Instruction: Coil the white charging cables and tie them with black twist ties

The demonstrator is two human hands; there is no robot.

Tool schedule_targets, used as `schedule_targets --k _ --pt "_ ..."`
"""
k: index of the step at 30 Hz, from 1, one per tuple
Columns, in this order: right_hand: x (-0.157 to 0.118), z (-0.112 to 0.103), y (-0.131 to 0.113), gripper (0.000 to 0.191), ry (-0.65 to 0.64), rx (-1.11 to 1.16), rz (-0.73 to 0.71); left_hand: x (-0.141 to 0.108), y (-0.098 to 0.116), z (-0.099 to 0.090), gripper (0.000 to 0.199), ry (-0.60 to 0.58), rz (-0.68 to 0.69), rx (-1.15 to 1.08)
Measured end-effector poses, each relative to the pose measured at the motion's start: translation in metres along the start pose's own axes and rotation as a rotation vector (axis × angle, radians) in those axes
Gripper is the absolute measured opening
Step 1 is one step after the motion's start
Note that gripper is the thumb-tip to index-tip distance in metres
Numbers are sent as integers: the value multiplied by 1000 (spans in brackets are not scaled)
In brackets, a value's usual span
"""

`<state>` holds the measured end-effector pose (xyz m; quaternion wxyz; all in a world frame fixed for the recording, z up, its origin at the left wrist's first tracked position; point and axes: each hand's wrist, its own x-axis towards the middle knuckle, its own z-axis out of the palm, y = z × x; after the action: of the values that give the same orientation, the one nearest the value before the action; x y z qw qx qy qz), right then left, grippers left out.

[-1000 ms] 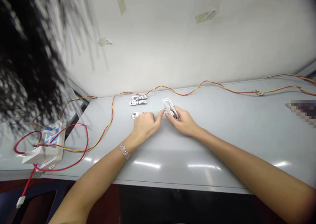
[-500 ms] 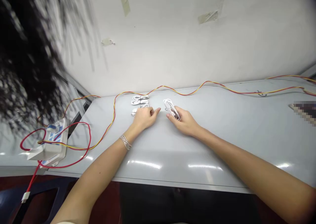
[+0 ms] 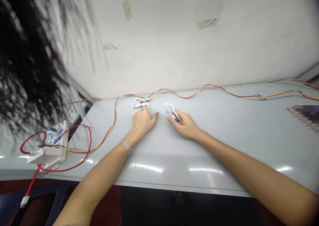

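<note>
Head view gives me the white cable coil (image 3: 171, 113) first, lying on the table and gathered into a narrow loop. My operator's right hand (image 3: 185, 123) is on its lower end, fingers curled and thumb close in, apparently pinching it, though the grip itself is partly hidden. Just left of it, the left hand (image 3: 143, 121) is spread and palm down, with its fingers (image 3: 144, 111) on a second white cable (image 3: 136, 113). I can't tell whether that hand is gripping; it looks more like a light touch. A silver bracelet (image 3: 126, 146) circles the left wrist.

Directly beyond the left hand lie the white cable bundles (image 3: 141, 102), at least two, neatly looped and side by side. So, as far as I can judge, those are already bundled, while the two cables under the hands are the ones in hand. I can't make out any ties at this distance.

Behind them, a twisted red-and-yellow wire (image 3: 184, 97) snakes along the back of the grey table (image 3: 224, 129) and loops left to a white box (image 3: 53, 146), where a red cable (image 3: 31, 186) with a white plug (image 3: 25, 201) hangs over the edge. Dark hair (image 3: 27, 53) blurs the left of my view.
</note>
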<state>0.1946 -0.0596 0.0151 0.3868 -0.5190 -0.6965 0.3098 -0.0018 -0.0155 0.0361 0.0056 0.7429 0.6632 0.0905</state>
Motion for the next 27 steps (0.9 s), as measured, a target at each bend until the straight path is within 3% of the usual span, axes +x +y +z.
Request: schedule_targets --k 6,12,16,19,23,27 --pt "-1 0 0 33 4 -8 -7 0 -1 3 50 96 91 31" --pt "0 2 0 33 17 8 -30 -22 16 -6 54 126 157 57" --pt "0 2 0 30 15 36 -30 -32 25 -4 29 196 378 -211" --pt "0 2 1 28 5 47 -31 -33 25 1 29 167 462 -457" --pt "0 1 2 27 -11 32 -26 -31 24 6 32 99 500 -749" --pt "1 -1 2 24 -66 11 -38 -30 26 10 35 5 425 -993"
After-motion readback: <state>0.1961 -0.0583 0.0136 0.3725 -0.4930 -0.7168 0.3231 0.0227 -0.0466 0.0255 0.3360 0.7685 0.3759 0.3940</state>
